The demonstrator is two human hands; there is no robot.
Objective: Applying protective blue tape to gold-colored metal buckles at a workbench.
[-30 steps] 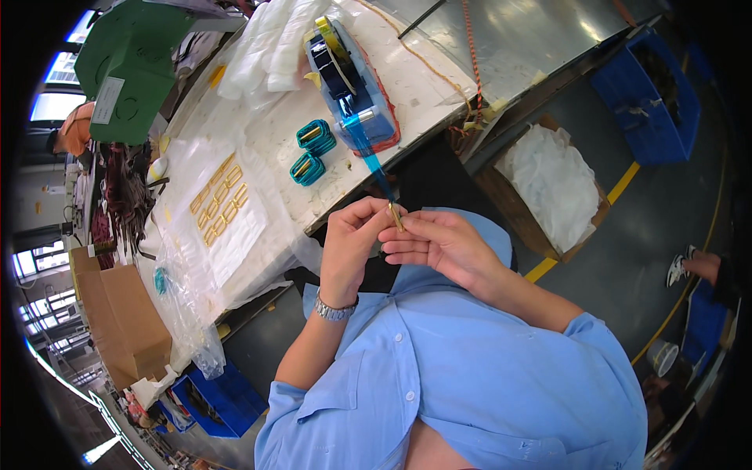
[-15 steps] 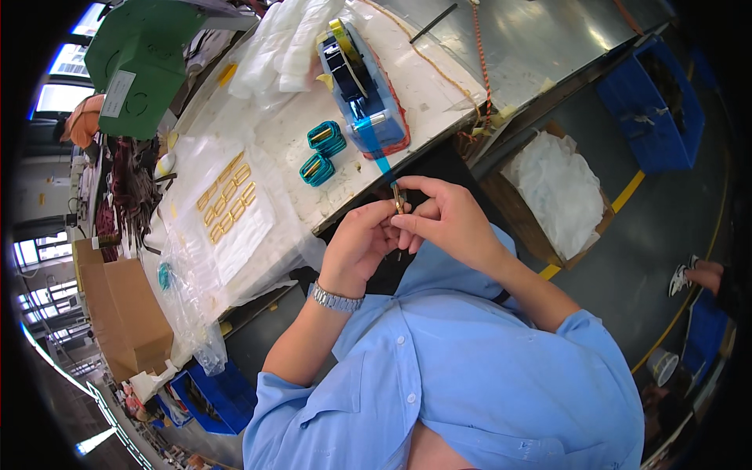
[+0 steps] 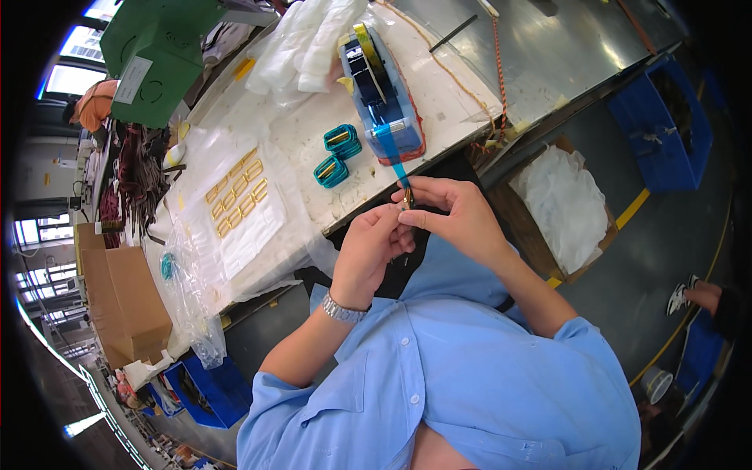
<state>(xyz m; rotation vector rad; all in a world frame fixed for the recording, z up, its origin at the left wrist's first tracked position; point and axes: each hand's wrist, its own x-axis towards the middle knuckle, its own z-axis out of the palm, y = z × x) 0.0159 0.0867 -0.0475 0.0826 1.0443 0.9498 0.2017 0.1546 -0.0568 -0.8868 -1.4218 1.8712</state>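
Observation:
Both of my hands meet just off the front edge of the table, closed around a small gold metal piece (image 3: 406, 202). My left hand (image 3: 366, 252) pinches it from the left and lower side; its other fingers are curled. With thumb and fingers, my right hand (image 3: 464, 219) grips it from the right, next to the end of a blue tape strip (image 3: 394, 157). That strip runs taut from the blue tape dispenser (image 3: 406, 102) down to the piece. Fingers hide most of the piece. Two teal-wrapped bundles (image 3: 341, 142) (image 3: 331, 171) with gold inside lie left of the dispenser.
Gold rectangular frames (image 3: 237, 193) lie in rows on white sheeting at the left. Clear and white plastic bags (image 3: 294, 51) lie behind. A box with white plastic lining (image 3: 564, 211) stands right of my knees. A green machine (image 3: 157, 63) stands far left.
The whole view has shifted slightly. My hands have come a little nearer the dispenser, and my fingers have shifted on the gold piece, with the tape still stretched to it.

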